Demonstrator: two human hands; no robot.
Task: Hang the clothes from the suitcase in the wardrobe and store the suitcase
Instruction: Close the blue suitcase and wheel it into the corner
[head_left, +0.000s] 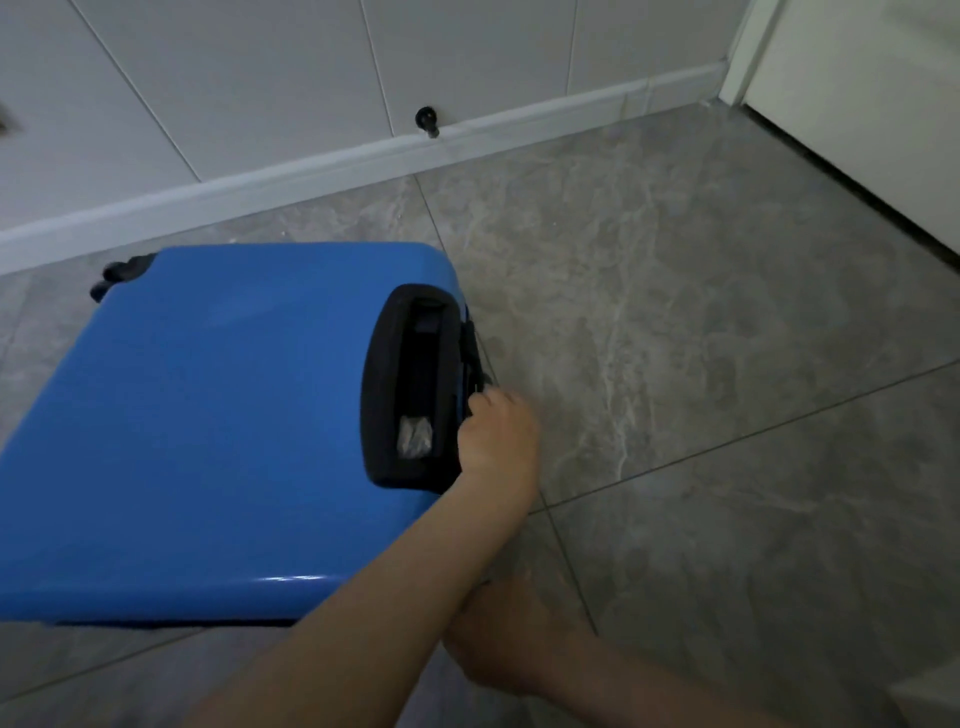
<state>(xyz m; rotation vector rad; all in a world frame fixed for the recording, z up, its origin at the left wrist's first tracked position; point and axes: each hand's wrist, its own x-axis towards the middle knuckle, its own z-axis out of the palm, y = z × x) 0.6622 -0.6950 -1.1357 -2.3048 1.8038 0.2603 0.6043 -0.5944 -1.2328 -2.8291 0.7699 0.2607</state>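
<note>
A closed blue hard-shell suitcase (208, 415) lies flat on the grey tiled floor, its black wheels (122, 275) at the far left. A black recess for the pull handle (415, 384) sits at its right end. My left hand (496, 436) reaches across to that end, fingers curled around the black carry handle (475, 358) on the suitcase's right edge. My right hand (498, 644) is low near the suitcase's near right corner, partly hidden under my left forearm; its grip cannot be made out. No clothes are visible.
White panelled doors (260, 78) and a white skirting board (311, 166) run along the back, with a black door stop (427, 122) on them. A white door (857, 114) stands at the right. Bare marbled floor tiles (701, 364) stretch to the right of the suitcase.
</note>
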